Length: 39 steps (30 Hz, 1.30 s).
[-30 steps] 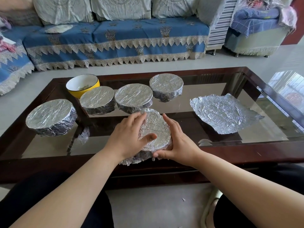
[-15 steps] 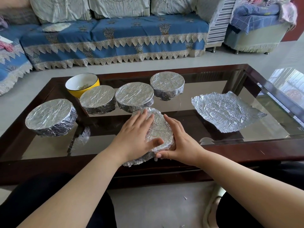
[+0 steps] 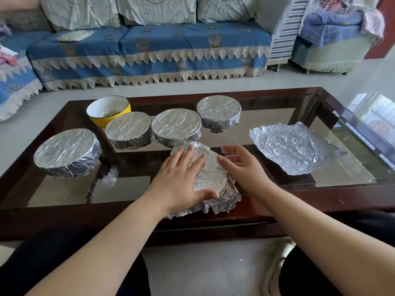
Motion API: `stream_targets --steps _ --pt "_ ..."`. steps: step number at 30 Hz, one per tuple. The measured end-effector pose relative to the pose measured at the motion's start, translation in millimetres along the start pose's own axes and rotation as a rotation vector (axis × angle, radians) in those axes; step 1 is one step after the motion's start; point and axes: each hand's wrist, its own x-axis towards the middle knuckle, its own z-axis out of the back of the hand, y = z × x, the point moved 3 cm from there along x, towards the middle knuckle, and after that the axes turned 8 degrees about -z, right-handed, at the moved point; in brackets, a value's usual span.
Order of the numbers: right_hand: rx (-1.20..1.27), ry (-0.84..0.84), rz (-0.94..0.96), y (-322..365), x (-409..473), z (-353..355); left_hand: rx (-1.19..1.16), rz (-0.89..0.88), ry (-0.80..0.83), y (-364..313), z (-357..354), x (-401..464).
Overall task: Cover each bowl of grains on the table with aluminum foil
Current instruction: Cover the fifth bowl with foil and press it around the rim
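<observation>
The left hand lies flat on the nearest foil-wrapped bowl at the worktop's near edge, fingers straight and pressing, thumb along its front rim. The right hand hovers just right of it, fingers relaxed and spread, holding nothing. This bowl looks nearly sealed, though its skirt flares loose below. Right of the right hand, one spare foil sheet lies flat. Beyond the fingers stand four wrapped bowls, finished. Farthest left, one yellow bowl of grains sits uncovered: the last one left, by my judgement.
</observation>
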Motion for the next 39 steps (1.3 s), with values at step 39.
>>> stream_targets --steps 39 --pt "-0.026 0.002 -0.109 8.5 19.8 -3.9 0.048 -0.049 -0.048 -4.6 4.1 3.5"
